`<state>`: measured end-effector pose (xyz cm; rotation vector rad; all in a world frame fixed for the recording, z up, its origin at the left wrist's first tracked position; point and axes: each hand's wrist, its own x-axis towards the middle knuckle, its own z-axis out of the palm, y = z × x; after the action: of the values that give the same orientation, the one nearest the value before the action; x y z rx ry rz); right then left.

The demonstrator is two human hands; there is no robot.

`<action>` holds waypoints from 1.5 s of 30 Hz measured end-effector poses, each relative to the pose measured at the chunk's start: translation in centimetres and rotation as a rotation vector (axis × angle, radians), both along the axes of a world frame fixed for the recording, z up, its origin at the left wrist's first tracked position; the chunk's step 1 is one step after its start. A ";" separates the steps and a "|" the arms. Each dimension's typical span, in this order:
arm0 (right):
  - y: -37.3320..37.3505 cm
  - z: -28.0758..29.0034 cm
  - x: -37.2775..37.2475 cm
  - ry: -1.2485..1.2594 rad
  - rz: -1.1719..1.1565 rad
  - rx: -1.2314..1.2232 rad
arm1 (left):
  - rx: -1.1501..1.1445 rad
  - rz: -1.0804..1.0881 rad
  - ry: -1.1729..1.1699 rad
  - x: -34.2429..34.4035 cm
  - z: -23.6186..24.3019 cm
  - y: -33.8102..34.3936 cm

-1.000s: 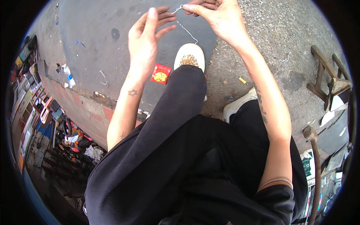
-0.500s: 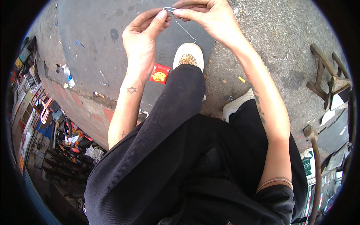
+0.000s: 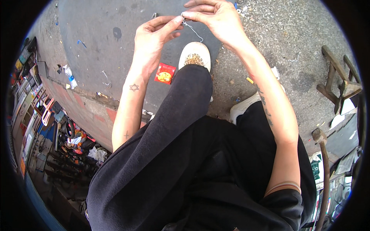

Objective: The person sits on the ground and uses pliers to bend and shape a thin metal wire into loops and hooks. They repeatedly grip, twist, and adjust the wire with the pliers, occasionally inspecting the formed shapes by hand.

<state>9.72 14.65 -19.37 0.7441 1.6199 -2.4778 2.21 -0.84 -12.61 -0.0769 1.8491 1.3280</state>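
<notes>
My left hand pinches a thin white string between thumb and forefinger near the top of the view. Right beside it, my right hand pinches the same string, with its thumb and fingertips close to the left thumb. A small loop or knot shows at the fingertips, and one loose end trails down to just above the toe of my white shoe. That shoe has a leopard-print patch. Left of the shoe, a red and yellow packet lies on a dark mat.
A wooden stool or frame and a hammer-like tool with a long handle are at the right. A crushed plastic bottle and string scraps lie at left, with piled clutter beyond the brick edging. A yellow bit lies on the rough pavement.
Both hands have come closer together, the left shifting right. The wide string loop between them has shrunk to a small one at the fingertips.
</notes>
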 end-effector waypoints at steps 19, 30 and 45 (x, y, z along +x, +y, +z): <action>-0.1 -2.0 0.5 -0.048 0.129 0.079 | -0.118 -0.240 0.438 -1.2 -2.7 -0.6; -0.2 -6.2 2.1 -0.204 -0.097 -0.056 | -0.783 -0.393 1.165 1.0 -9.7 -8.9; -1.0 -6.2 0.7 0.000 -0.116 0.262 | -0.382 -0.490 0.849 2.3 -0.7 -3.9</action>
<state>10.39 13.66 -25.60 0.8921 1.9807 -2.3642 4.54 -4.71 -13.34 0.8027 2.5717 0.6725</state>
